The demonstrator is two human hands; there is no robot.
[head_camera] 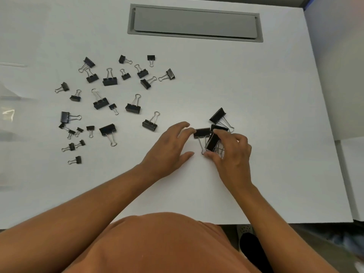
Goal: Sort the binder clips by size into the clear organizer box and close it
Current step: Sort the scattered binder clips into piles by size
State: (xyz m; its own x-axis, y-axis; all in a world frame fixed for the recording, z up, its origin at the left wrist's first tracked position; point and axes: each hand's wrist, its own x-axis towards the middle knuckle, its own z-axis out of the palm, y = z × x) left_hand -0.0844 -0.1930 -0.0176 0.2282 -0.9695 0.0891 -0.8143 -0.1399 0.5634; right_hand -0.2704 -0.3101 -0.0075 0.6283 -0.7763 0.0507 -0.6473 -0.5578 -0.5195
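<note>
Big clips (pixel 214 133) grouped right of scattered pile (pixel 102 103) on table (pixel 256 75). Right hand (pixel 233 154) pinches one big clip (pixel 212 142) thumb-to-fingers; left hand (pixel 171 148) relaxed, fingertips touching neighbour clip (pixel 201 132). Organizer box faint at table's left edge, can't confirm. Advice: grip black bodies, not wire handles; finish size groups before boxing.
</note>
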